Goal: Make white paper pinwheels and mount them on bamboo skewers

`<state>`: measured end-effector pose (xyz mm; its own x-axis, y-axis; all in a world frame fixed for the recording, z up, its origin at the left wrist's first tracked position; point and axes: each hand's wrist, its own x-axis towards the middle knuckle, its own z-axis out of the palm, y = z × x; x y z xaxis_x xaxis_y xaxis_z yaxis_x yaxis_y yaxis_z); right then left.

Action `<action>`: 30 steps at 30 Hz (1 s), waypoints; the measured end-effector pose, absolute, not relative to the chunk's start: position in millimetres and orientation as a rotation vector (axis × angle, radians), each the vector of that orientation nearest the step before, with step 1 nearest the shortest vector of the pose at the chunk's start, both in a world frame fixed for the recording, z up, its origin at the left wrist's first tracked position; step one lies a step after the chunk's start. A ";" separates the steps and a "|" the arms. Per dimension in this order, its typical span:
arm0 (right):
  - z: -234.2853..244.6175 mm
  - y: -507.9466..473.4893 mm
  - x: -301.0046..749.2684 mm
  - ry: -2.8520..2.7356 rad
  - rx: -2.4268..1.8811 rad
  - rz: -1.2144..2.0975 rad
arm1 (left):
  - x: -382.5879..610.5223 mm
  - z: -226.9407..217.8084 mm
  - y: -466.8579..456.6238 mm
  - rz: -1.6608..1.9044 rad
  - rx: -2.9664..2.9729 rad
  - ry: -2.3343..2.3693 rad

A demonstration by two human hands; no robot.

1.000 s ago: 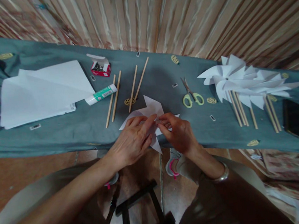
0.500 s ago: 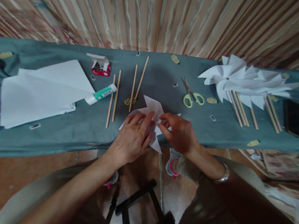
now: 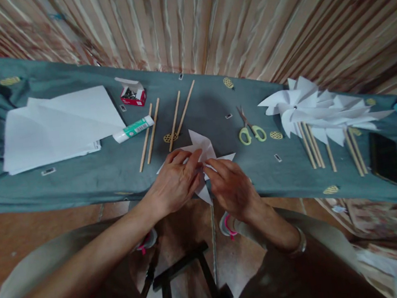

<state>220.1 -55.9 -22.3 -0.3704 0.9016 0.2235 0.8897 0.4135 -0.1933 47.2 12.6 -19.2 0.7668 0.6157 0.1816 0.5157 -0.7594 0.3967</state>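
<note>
Pinwheel (image 3: 202, 144), white and folded, lies under both hands at the table's (image 3: 81, 186) near edge, one tip overhanging. The left hand (image 3: 173, 180) rests over it, fingers close together — seemingly to steady it. The right hand (image 3: 233, 187) brings thumb and forefinger together near its middle; what they pinch, I cannot tell. Sticks (image 3: 153, 131) lie beyond, probably kept within reach, as are scissors (image 3: 248, 124). Finished-looking pinwheels (image 3: 288, 103) sit farther right, likely out of the way. The tube (image 3: 121, 136) bears a green label — its lettering, like the red box's (image 3: 131, 98), too small to read.
</note>
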 end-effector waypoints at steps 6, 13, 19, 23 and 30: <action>-24.5 -51.0 227.1 -2.244 -1.643 0.055 | 47.7 -20.1 14.1 0.479 2.610 0.881; -26.9 -36.8 242.5 -1.827 -1.703 0.238 | 47.4 -20.1 11.3 0.483 2.614 0.887; -31.4 -21.4 244.9 -1.617 -1.695 0.554 | 48.2 -22.7 13.4 0.555 2.473 0.896; -30.6 -15.1 243.3 -1.600 -1.660 0.589 | 50.3 -21.9 18.1 0.605 2.386 0.932; -31.2 -12.2 244.1 -1.574 -1.650 0.612 | 45.5 -14.8 27.1 0.726 2.312 0.980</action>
